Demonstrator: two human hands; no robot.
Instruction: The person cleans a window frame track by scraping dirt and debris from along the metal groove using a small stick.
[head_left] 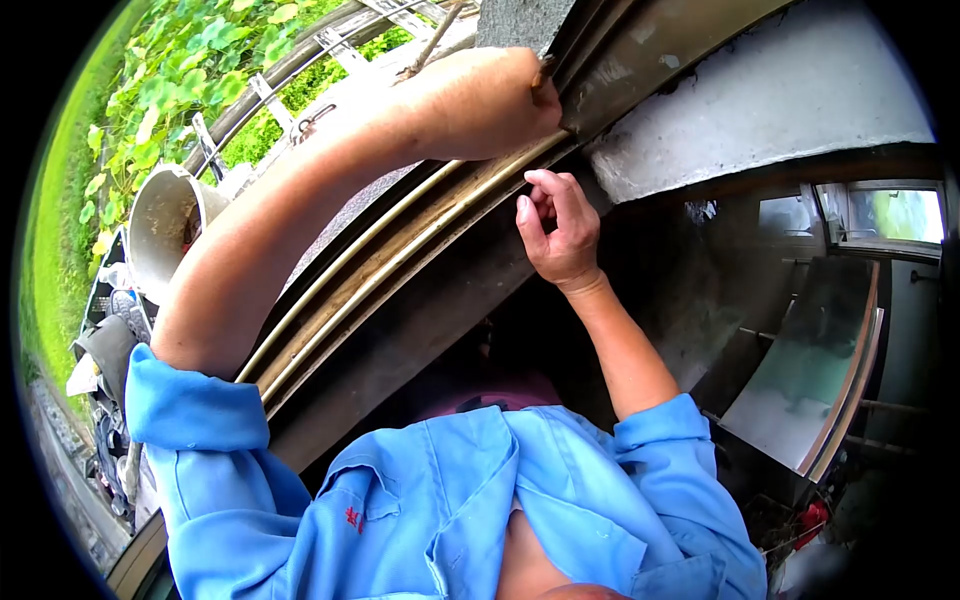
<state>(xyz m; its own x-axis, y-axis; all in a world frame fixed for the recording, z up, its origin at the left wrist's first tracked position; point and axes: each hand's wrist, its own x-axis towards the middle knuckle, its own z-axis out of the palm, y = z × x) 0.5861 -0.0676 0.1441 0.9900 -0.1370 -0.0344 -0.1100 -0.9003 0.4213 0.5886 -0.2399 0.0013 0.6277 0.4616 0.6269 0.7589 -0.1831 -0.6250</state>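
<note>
My left hand reaches across the window sill track to the dark upright frame. It is bent at the wrist and looks closed, its fingers mostly turned out of sight. A small brown bit shows at its edge, and I cannot make out what it grips. On the inner side of the track, my right hand is raised in the air. Thumb and fingers are apart and loosely curled, with nothing seen between them. Both arms come from rolled-up blue sleeves.
Outside stand a pale bucket-like container, a weathered wooden rail and green leafy plants. Inside, a whitish panel is at upper right. A framed glass pane leans at right, near a small window.
</note>
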